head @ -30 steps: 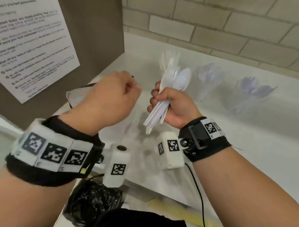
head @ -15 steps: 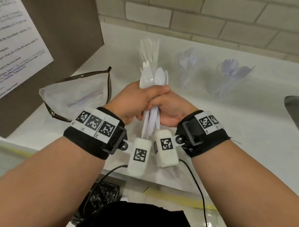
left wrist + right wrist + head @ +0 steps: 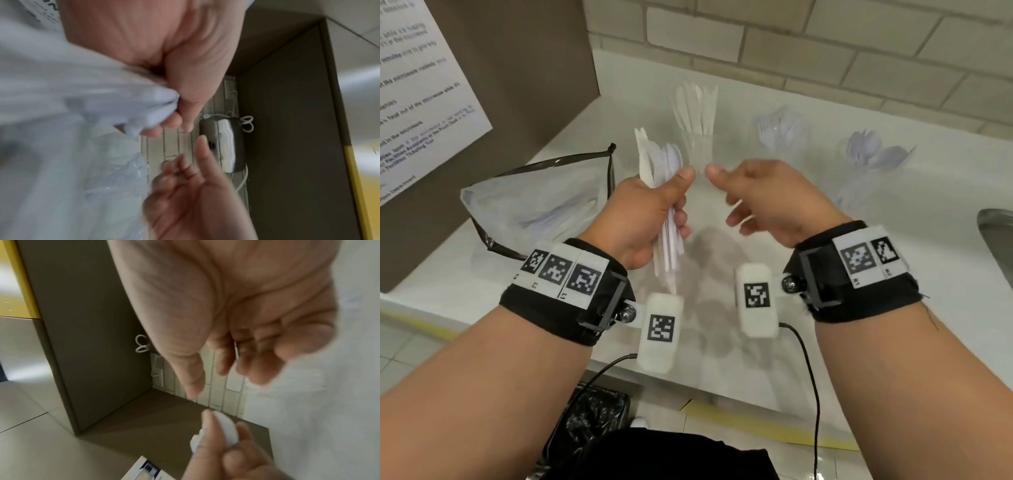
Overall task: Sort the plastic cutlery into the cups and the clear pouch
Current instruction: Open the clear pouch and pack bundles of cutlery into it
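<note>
Now the cutlery bundle (image 3: 666, 202) has passed into the left hand (image 3: 643, 219) – gripped firmly, handles down; right hand (image 3: 767, 198) empty, loose, beside it, the nearer to the cups (image 3: 779, 132).

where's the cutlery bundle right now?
Head view: the cutlery bundle is gripped in the left hand, above the counter, between the clear pouch and the empty right hand.

Soft even light, blurred wrist views

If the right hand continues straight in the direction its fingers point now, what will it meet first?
Probably the bundle of white plastic cutlery held by the left hand: the empty right hand points its fingers leftward at it. Depth is unclear.
</note>
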